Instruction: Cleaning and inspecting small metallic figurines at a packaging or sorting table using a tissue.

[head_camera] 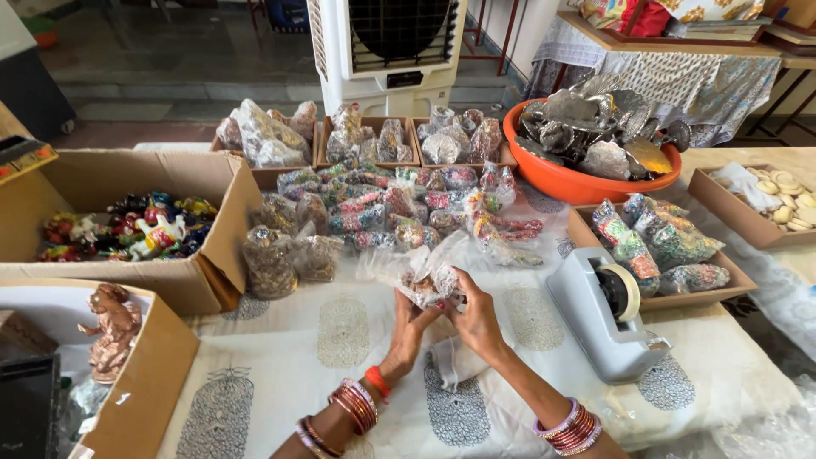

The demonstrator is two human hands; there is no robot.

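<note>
**Both hands closed on 1 clear packet**

The cardboard box (212, 246) of painted figurines sits at your left, the orange tub (552, 174) far right, the tape dispenser (608, 319) near right. Your left hand (408, 327) and right hand (478, 321) together grip the clear plastic packet (421, 272) above the table's middle.

At your right stands a grey tape dispenser (605, 313); behind it, an orange basin (568, 181) of silver pieces.

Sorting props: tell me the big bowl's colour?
Orange; the bowl shows best in the head view.
</note>
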